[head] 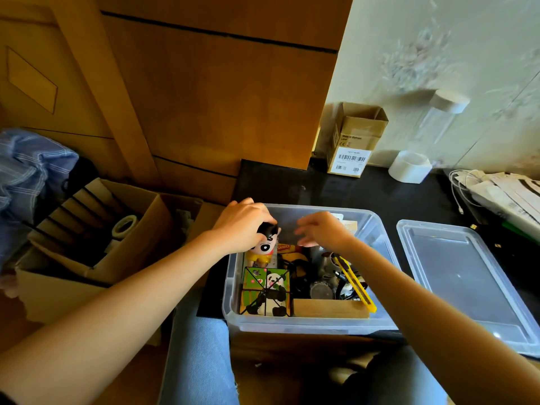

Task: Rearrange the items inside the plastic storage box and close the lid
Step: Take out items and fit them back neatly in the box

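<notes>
A clear plastic storage box (pixel 377 226) stands open on the dark table. My left hand (pixel 241 222) grips the black-haired head of a small cartoon figurine (pixel 261 249) at the box's back left corner. My right hand (pixel 324 229) hovers over the middle of the box, fingers loosely spread, holding nothing. Inside lie a green panda cube (pixel 266 290), a wooden block (pixel 330 308), a yellow utility knife (pixel 355 283) and dark cables and small round items. The clear lid (pixel 464 285) lies flat to the right of the box.
An open cardboard box (pixel 87 238) with a tape roll (pixel 124 225) sits left of the table. A small cardboard carton (pixel 353 141) and a white round holder (pixel 410 166) stand at the back. Papers and a white cable (pixel 496 191) lie far right.
</notes>
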The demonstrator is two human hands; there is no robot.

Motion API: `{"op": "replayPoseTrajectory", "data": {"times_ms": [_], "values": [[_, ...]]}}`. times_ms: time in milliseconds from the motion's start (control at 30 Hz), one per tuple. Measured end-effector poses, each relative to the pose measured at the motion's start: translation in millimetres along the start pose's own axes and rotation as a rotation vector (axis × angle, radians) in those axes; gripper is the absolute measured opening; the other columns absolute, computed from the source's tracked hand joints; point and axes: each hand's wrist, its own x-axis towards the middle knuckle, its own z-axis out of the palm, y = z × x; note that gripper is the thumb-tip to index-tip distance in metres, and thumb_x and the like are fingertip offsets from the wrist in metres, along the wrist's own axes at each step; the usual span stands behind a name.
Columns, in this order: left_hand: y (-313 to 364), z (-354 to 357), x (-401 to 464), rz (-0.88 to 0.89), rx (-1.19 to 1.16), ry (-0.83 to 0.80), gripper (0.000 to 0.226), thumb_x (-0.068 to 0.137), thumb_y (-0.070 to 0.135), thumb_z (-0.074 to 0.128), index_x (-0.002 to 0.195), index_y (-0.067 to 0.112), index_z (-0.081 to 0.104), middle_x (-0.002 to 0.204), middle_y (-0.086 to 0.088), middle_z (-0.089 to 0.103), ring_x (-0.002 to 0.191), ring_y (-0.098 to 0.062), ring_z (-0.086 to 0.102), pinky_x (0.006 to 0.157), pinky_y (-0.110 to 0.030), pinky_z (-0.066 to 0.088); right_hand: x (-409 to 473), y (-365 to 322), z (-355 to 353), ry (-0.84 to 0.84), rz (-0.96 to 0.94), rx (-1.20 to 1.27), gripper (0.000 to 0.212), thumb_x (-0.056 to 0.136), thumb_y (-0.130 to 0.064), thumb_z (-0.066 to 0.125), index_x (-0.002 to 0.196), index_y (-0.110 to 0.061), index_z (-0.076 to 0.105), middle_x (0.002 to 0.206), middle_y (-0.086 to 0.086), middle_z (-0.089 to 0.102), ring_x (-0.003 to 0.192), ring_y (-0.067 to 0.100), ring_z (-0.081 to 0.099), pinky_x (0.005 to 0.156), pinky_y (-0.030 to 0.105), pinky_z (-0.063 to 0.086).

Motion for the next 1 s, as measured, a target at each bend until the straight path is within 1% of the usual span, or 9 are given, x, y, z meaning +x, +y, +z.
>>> {"op": "replayPoseTrajectory", "data": {"times_ms": [67,100,200,333,433,500,667,767,1000], "values": [[-0.6,2.6,2.9,-0.005,-0.021,0.01,0.037,0.088,0.028,0.062,0.125,0.035,0.058,0.128,0.009,0.055,0.115,-0.018,0.043,0.087,-0.035,0.033,-3.9,6.1,-8.9,-0.011,-0.017,-0.126,0.028,0.09,0.003,0.053,0.117,0.003,0.06,0.113,0.017,0.066,0.097,0.031,0.066,0.076,0.023,0.055],[-0.7,3.6,4.3,-0.005,-0.036,0.018,0.038,0.088,0.031,0.062,0.126,0.034,0.058,0.129,0.009,0.054,0.117,-0.017,0.043,0.087,-0.035,0.033,-7.0,6.8,-10.9,-0.037,-0.035,-0.228,0.028,0.089,0.002,0.055,0.116,0.001,0.062,0.113,0.014,0.066,0.099,0.028,0.066,0.078,0.022,0.054],[-0.7,6.1,6.4,0.012,-0.083,0.027,0.038,0.088,0.037,0.062,0.125,0.032,0.058,0.131,0.011,0.054,0.121,-0.015,0.042,0.09,-0.036,0.033,-10.6,6.5,-0.8,-0.113,-0.1,-0.421,0.028,0.091,-0.002,0.05,0.116,-0.004,0.064,0.115,0.013,0.065,0.103,0.028,0.062,0.093,0.034,0.049],[-2.7,9.9,6.4,0.001,-0.139,0.01,0.033,0.089,0.035,0.063,0.122,0.032,0.062,0.131,0.011,0.055,0.122,-0.015,0.041,0.091,-0.037,0.032,-1.5,-6.4,31.8,-0.243,-0.096,-0.72,0.022,0.091,-0.008,0.048,0.108,0.001,0.06,0.11,0.016,0.063,0.087,0.025,0.056,0.077,0.028,0.045],[-8.1,8.2,6.6,-0.016,-0.203,-0.03,0.035,0.088,0.03,0.064,0.123,0.034,0.061,0.133,0.012,0.054,0.124,-0.015,0.04,0.096,-0.039,0.033,12.4,-8.6,48.8,-0.201,-0.078,-0.842,0.024,0.09,-0.01,0.052,0.111,-0.001,0.059,0.11,0.015,0.063,0.096,0.028,0.059,0.079,0.032,0.047],[-11.1,7.4,6.6,-0.011,-0.234,-0.044,0.035,0.088,0.028,0.064,0.123,0.035,0.061,0.133,0.013,0.053,0.124,-0.015,0.04,0.097,-0.039,0.033,19.7,-4.2,55.8,-0.155,-0.043,-0.899,0.026,0.091,-0.011,0.054,0.114,-0.003,0.06,0.114,0.013,0.063,0.104,0.028,0.06,0.086,0.034,0.048],[-13.6,10.2,6.8,-0.017,-0.237,-0.059,0.037,0.089,0.03,0.062,0.125,0.037,0.059,0.135,0.014,0.051,0.125,-0.014,0.037,0.097,-0.036,0.028,31.4,-1.5,68.7,-0.12,0.028,-0.968,0.025,0.093,-0.015,0.051,0.115,-0.007,0.06,0.117,0.011,0.062,0.106,0.027,0.06,0.087,0.033,0.049],[-13.6,10.9,6.9,-0.021,-0.237,-0.054,0.036,0.09,0.03,0.06,0.125,0.037,0.059,0.136,0.014,0.051,0.126,-0.014,0.037,0.096,-0.035,0.027,33.3,-3.6,74.5,-0.135,0.063,-1.049,0.032,0.092,-0.02,0.052,0.122,-0.009,0.055,0.122,0.01,0.058,0.112,0.027,0.055,0.091,0.032,0.046],[-13.3,12.0,8.3,-0.018,-0.217,-0.061,0.035,0.09,0.03,0.059,0.125,0.037,0.059,0.135,0.014,0.051,0.125,-0.014,0.037,0.09,-0.032,0.025,33.7,-1.1,73.6,-0.104,0.074,-1.067,0.027,0.09,-0.015,0.054,0.117,-0.01,0.058,0.113,0.006,0.063,0.104,0.024,0.06,0.079,0.029,0.046]]}}
